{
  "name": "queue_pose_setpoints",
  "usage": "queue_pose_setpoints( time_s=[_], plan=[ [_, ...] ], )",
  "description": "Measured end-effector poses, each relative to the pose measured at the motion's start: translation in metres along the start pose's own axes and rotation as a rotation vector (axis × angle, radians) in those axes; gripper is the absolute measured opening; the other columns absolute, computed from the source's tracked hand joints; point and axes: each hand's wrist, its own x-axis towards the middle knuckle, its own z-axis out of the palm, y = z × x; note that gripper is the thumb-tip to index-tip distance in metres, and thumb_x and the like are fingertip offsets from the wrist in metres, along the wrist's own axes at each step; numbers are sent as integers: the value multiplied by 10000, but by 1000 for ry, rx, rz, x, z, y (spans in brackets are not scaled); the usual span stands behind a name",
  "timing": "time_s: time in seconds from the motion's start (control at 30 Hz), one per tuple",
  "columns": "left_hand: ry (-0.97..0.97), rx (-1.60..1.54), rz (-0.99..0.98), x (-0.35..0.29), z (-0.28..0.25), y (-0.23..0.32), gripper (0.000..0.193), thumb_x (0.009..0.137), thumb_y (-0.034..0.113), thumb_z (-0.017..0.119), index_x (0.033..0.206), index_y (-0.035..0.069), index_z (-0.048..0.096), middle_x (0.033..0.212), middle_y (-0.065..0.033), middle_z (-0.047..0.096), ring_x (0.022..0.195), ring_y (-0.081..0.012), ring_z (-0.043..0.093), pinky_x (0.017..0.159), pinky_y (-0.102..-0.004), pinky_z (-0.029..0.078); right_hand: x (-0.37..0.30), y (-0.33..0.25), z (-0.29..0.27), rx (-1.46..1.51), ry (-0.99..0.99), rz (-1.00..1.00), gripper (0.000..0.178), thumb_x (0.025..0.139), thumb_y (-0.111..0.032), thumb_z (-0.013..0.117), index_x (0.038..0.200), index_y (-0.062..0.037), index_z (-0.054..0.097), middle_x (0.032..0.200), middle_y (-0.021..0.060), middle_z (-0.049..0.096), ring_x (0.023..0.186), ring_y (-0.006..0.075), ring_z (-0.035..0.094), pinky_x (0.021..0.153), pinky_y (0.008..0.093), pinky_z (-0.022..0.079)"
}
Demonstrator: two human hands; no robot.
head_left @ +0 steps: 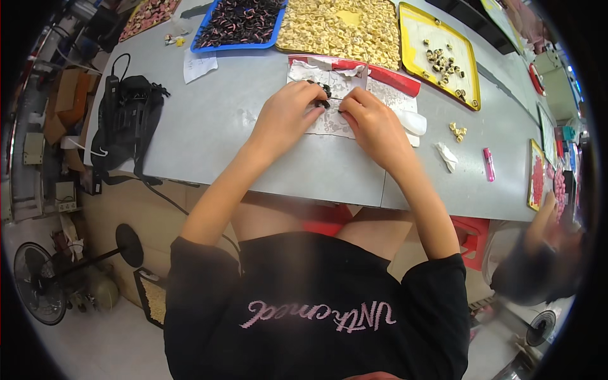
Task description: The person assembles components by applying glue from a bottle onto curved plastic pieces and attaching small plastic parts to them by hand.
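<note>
Head camera view: over a white, stained sheet [335, 128] on a grey table [221, 130], the person's left hand [288, 115] curls narrowly around small black pieces [327, 92], which sit between the two hands. The right hand [375, 123] faces it, thumb and fingertips drawn close together, though whether they grip anything cannot be told. Beyond lie a blue tray [234, 47] of dark pieces, many pale yellow pieces [345, 38] and a yellow tray [470, 95].

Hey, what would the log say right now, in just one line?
left hand: fingers holding small black pieces | right hand: fingers pinched close by, hold unclear | beyond hands: blue tray, yellow tray
</note>
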Motion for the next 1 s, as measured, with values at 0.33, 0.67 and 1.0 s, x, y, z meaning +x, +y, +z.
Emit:
queue_pose_setpoints(
  time_s=[0.33, 0.67, 1.0],
  plan=[
    [-18, 57, 19, -20, -17, 7, 258, 763, 51, 692, 1007, 42, 609, 934, -85, 650, 903, -233, 609, 780, -347, 503, -8, -3, -21, -4, -63, -147, 82, 769, -44, 604, 803, 2, 546, 847, 110, 545, 841, 294, 571, 699, 401, 499],
    [124, -61, -14, -26, -24, -2, 189, 796, 81, 687, 971, 31, 636, 949, -82, 636, 898, -250, 595, 758, -342, 493, 17, -4, 7, -61, -67, -205, 126, 705, 27, 559, 827, -8, 555, 834, 126, 539, 799, 313, 589, 672, 407, 498],
    [143, 177, -77, -10, -12, -6, 152, 807, 133, 682, 912, 41, 619, 898, -83, 627, 871, -268, 592, 732, -366, 487, -9, -24, 16, 217, 109, 169, 76, 760, -54, 699, 815, -28, 653, 811, 124, 583, 706, 309, 613, 627, 389, 497]
  ],
)
